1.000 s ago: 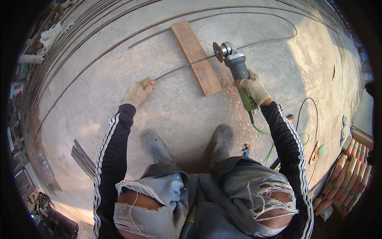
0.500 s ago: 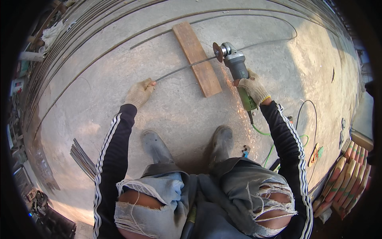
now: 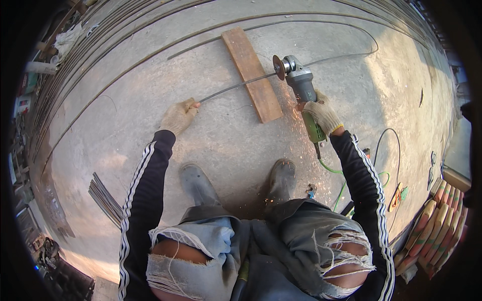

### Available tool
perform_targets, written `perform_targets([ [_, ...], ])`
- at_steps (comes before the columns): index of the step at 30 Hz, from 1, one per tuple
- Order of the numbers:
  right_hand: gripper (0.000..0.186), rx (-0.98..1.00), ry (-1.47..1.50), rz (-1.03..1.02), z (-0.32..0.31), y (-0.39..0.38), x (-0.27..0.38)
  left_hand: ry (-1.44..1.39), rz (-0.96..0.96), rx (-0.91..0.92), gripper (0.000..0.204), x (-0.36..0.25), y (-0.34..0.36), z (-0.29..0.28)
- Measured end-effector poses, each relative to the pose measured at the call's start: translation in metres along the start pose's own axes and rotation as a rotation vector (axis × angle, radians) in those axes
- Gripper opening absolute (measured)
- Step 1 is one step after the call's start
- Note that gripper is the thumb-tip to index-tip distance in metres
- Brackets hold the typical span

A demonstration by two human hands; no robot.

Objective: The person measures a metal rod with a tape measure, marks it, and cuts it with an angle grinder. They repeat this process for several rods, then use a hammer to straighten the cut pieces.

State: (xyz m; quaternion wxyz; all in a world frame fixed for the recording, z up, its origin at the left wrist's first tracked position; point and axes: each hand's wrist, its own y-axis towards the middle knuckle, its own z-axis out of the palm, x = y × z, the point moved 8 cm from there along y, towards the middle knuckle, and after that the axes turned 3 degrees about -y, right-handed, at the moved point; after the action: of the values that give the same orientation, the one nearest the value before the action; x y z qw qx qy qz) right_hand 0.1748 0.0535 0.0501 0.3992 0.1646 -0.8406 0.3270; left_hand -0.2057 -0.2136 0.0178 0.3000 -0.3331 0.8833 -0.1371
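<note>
**Grinding into a thin dark grey metal rod (image 3: 228,91) amid orange sparks (image 3: 295,120)**

Stretched from the left over a flat brown wooden plank (image 3: 252,75), meeting at right the thin brown round disc (image 3: 278,68) of a grey-and-green angle grinder (image 3: 303,89). Seen again past the grinder, bending back at the far right. Pinched at the left by the left hand (image 3: 181,115), fingers closed, in a cream knitted glove (image 3: 174,121). Clasped round the grinder's near half with the right hand (image 3: 324,114), likewise gloved and closed. Trailing a green cord (image 3: 330,169) to the near right. Standing nearer in grey boots (image 3: 197,184) on grey concrete floor (image 3: 226,143). Bordered at near left by bundled short metal rods (image 3: 104,198), at far left by long metal rods (image 3: 86,70), at near right by stacked tan-and-red sacks (image 3: 436,231).
</note>
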Motion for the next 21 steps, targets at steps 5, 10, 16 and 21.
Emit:
perform_targets([
  [5, 0.049, 0.014, -0.052, 0.083, -0.001, -0.007, 0.004, -0.018, 0.041, -0.026, 0.053, -0.001, 0.001, -0.002],
  [10, 0.05, 0.012, -0.085, 0.093, -0.003, -0.01, 0.011, -0.051, 0.04, -0.025, 0.049, -0.006, -0.004, -0.004],
  [16, 0.052, 0.022, -0.118, 0.108, -0.005, -0.013, 0.015, -0.062, 0.038, 0.035, 0.051, -0.01, -0.003, -0.005],
  [21, 0.056, 0.007, -0.136, 0.132, -0.007, -0.018, 0.019, -0.053, 0.062, -0.037, 0.053, -0.004, 0.0, -0.002],
])
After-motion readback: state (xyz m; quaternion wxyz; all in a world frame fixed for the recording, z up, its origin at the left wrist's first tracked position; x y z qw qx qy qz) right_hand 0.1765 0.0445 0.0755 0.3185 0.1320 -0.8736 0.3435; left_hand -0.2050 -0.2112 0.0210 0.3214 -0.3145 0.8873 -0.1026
